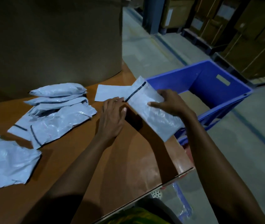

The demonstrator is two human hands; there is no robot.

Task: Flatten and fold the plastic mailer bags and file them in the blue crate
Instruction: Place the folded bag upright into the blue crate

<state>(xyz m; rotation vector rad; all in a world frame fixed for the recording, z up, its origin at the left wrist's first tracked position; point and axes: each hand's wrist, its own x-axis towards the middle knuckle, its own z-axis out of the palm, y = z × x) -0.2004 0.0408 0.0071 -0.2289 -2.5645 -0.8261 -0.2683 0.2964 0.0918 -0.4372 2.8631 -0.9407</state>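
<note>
Right hand (pixel 169 102): grips folded mailer bag (pixel 154 117), just left of blue crate (pixel 209 73)
Left hand (pixel 112 117): fingers flat, touching that bag's edge
Loose bags (pixel 60 120): well left of crate

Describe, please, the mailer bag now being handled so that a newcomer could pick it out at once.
Find the brown table with the blue crate at its right edge. Beside that crate, one grey mailer bag is held above the table, gripped by the right hand and touched by the left hand. The other bags all lie loose farther left.
</note>
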